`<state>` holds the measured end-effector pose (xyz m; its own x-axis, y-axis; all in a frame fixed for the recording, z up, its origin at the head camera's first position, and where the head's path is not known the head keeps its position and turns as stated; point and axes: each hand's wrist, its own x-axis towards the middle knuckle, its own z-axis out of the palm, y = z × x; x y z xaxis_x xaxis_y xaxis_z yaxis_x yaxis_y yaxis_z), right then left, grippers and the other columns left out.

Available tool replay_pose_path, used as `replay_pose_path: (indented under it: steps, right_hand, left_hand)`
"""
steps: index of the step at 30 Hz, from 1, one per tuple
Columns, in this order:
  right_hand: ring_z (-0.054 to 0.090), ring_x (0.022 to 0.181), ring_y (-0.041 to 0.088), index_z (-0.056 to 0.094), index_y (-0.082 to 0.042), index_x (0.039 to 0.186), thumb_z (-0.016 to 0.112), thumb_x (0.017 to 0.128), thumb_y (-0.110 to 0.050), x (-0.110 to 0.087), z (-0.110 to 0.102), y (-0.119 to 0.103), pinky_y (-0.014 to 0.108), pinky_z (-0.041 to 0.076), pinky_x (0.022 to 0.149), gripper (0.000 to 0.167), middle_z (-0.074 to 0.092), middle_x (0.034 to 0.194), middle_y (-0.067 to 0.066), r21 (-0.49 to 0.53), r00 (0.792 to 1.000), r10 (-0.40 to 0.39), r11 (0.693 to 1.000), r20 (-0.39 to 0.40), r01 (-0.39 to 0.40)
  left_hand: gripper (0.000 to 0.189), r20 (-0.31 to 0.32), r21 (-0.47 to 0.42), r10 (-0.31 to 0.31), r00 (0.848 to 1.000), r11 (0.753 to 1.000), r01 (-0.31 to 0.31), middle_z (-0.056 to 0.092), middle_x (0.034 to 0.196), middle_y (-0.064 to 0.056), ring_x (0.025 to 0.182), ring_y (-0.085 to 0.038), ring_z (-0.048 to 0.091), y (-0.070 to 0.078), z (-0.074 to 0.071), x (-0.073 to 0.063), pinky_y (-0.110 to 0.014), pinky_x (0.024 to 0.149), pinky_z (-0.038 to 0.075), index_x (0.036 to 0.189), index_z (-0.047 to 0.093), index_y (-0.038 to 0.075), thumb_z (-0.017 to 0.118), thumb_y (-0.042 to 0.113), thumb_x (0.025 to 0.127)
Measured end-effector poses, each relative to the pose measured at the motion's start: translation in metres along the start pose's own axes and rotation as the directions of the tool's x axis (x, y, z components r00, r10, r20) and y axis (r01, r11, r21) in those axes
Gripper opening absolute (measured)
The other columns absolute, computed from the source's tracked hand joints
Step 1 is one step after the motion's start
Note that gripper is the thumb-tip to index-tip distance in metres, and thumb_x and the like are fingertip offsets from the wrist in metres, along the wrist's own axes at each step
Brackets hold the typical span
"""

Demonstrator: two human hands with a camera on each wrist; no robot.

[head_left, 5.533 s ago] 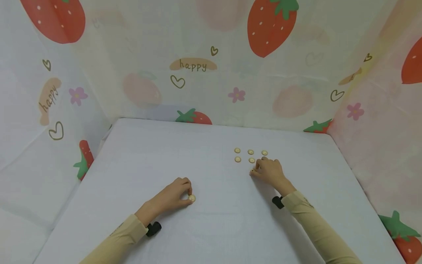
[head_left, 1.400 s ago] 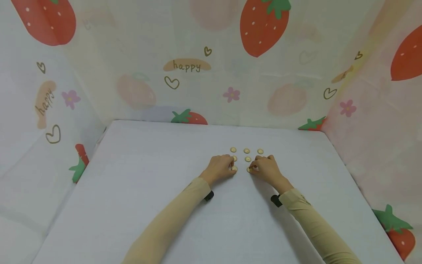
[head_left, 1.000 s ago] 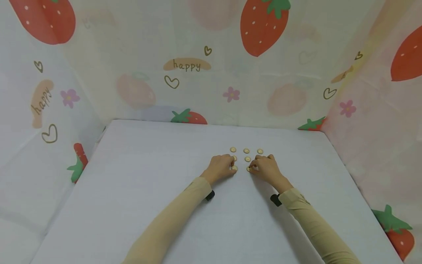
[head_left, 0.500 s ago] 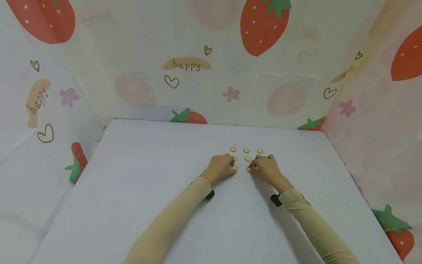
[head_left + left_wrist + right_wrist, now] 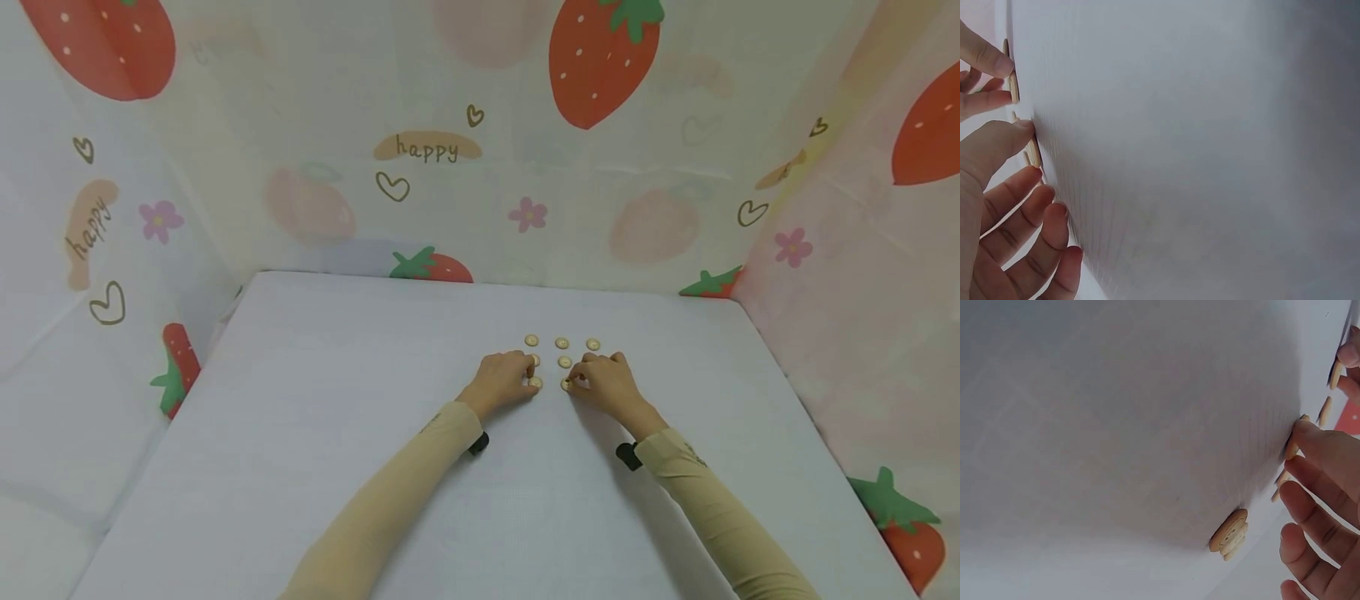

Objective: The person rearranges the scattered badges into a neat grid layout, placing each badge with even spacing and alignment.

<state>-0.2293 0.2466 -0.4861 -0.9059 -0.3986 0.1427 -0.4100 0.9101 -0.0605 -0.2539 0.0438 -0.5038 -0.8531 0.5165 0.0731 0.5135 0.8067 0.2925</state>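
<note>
Several round wooden buttons lie in rows on the white tabletop. In the head view, my left hand [image 5: 497, 383] pinches the front-left button [image 5: 535, 383] between thumb and index finger, at table level. My right hand [image 5: 609, 387] holds another button [image 5: 566, 384] just to the right of it, with a small gap between the two. The left wrist view shows the left thumb and index finger at the edges of their button [image 5: 1034, 150]. In the right wrist view, the right thumb and index finger pinch their button [image 5: 1292, 447].
Behind the hands are a back row, with its middle button [image 5: 562, 342], and a second-row button [image 5: 565, 362]. Another second-row button [image 5: 536, 360] is partly covered by the left hand. Fabric walls with strawberries [image 5: 604, 62] enclose the white table [image 5: 337, 358].
Since the oldest frame, my left hand has carried its button right and away from me, to beside the right hand's button. Over the last second or so, both hands have stayed put.
</note>
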Motion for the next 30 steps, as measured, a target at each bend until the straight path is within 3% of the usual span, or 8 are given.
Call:
replay_pose_path:
  steps: [9,16,23,30]
  right_hand:
    - [0.059,0.077,0.023,0.071,-0.011,0.091,0.072,0.079,-0.038,0.001,-0.005,0.004,0.045,0.038,0.075,0.029,0.062,0.086,0.002,0.015,1.000,0.004,1.000,-0.031,-0.004]
    - [0.054,0.091,0.027,0.070,-0.012,0.098,0.068,0.083,-0.037,0.006,-0.009,0.010,0.048,0.039,0.080,0.029,0.062,0.100,0.006,0.010,0.999,0.031,0.999,-0.041,-0.030]
    - [0.053,0.093,0.028,0.068,-0.012,0.101,0.066,0.084,-0.038,0.011,-0.011,0.021,0.049,0.038,0.081,0.032,0.062,0.101,0.007,0.041,0.992,0.058,0.998,-0.109,-0.054]
    - [0.053,0.096,0.032,0.067,-0.009,0.105,0.064,0.085,-0.040,0.012,-0.008,0.042,0.051,0.039,0.080,0.036,0.061,0.104,0.011,0.032,0.978,0.061,0.998,-0.199,-0.056]
  left_hand:
    - [0.026,0.028,-0.049,-0.011,1.000,0.999,0.012,0.064,0.098,0.003,0.076,-0.011,0.054,-0.003,-0.003,0.001,-0.029,0.071,0.045,0.097,0.061,0.015,0.065,0.038,0.084]
    - [0.028,0.015,-0.090,-0.039,0.999,0.995,0.040,0.059,0.085,0.004,0.074,-0.010,0.052,-0.019,-0.006,0.002,-0.026,0.065,0.042,0.102,0.061,0.017,0.066,0.038,0.084]
    - [0.030,-0.046,-0.079,-0.069,0.997,0.995,0.066,0.061,0.089,0.004,0.075,-0.010,0.056,-0.042,-0.019,0.001,-0.026,0.066,0.045,0.106,0.062,0.016,0.065,0.038,0.085]
    - [0.033,-0.141,-0.062,-0.089,0.986,0.995,0.081,0.064,0.096,-0.001,0.082,-0.016,0.062,-0.068,-0.029,-0.009,-0.031,0.068,0.049,0.107,0.062,0.013,0.067,0.036,0.084]
